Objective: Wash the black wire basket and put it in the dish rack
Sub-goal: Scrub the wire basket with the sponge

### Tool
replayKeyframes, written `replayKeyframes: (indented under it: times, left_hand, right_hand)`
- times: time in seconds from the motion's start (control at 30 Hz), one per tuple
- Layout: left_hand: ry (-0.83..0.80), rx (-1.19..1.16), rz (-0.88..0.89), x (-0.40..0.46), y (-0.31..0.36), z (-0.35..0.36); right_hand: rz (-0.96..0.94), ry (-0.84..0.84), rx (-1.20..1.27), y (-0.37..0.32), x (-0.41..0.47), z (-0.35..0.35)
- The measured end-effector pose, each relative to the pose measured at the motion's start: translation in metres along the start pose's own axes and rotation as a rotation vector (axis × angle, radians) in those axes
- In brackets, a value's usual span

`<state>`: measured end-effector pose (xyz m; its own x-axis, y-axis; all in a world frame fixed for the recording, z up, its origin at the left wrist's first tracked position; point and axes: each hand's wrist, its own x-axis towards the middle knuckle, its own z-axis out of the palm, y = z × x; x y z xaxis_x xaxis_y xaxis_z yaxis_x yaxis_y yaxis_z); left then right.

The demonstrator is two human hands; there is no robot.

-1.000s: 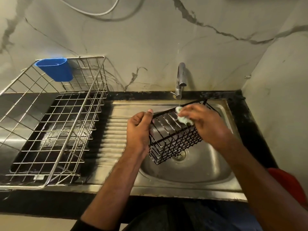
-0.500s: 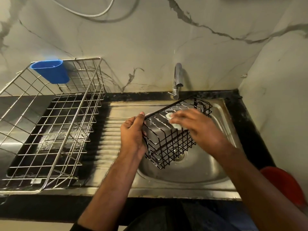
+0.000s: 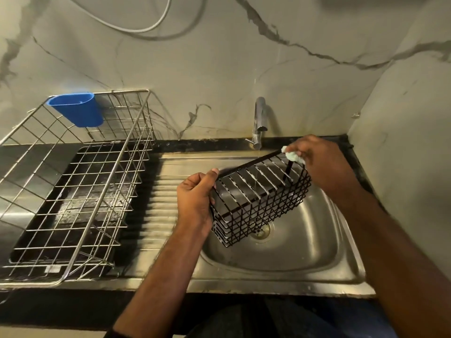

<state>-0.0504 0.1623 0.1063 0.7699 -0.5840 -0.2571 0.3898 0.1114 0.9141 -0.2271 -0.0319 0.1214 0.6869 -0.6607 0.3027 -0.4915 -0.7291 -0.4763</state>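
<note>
The black wire basket (image 3: pixel 258 203) hangs tilted over the steel sink (image 3: pixel 317 240), under a thin stream from the tap (image 3: pixel 260 115). My left hand (image 3: pixel 195 198) grips the basket's left end. My right hand (image 3: pixel 317 162) pinches a pale green sponge (image 3: pixel 291 155) against the basket's far right corner. The silver wire dish rack (image 3: pixel 73 186) stands on the left of the counter, apart from both hands.
A blue plastic cup (image 3: pixel 78 108) hangs on the rack's back rim. The ribbed drainboard (image 3: pixel 161 203) lies between rack and sink. A marble wall rises close behind and on the right. A grey hose (image 3: pixel 156 25) loops across the wall.
My right hand slid the sponge from the basket's middle to its far right corner. The basket has turned, its long side now facing me more.
</note>
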Motion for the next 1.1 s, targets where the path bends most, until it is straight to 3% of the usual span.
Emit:
replayKeyframes:
  times: [0.13, 0.27, 0.43, 0.57, 0.73, 0.87, 1.0, 1.1]
  left_hand:
    - [-0.026, 0.023, 0.027, -0.001, -0.005, -0.005]
    - [-0.017, 0.025, 0.039, -0.001, -0.006, -0.004]
    - [0.027, 0.023, 0.045, 0.000, -0.007, -0.007]
    - [0.070, 0.012, 0.031, 0.003, -0.007, -0.003]
    - [0.107, -0.051, -0.012, 0.004, -0.012, -0.004]
    - [0.123, -0.085, -0.042, 0.007, -0.015, -0.007]
    - [0.115, -0.098, -0.096, 0.004, -0.019, -0.007]
    - [0.139, -0.145, -0.141, 0.001, -0.019, -0.007]
  right_hand:
    - [0.049, 0.016, -0.018, 0.004, 0.000, 0.004]
    - [-0.122, -0.147, 0.060, -0.019, -0.012, 0.012]
    - [0.045, -0.038, -0.006, 0.008, -0.006, -0.004]
    - [-0.111, -0.196, 0.055, -0.012, -0.014, 0.000]
    - [0.052, 0.031, 0.048, -0.001, -0.022, -0.005]
    - [-0.148, -0.135, 0.030, -0.021, -0.038, 0.013]
    - [-0.001, 0.174, 0.240, -0.013, -0.045, 0.012]
    - [0.003, 0.229, 0.219, -0.020, -0.053, 0.020]
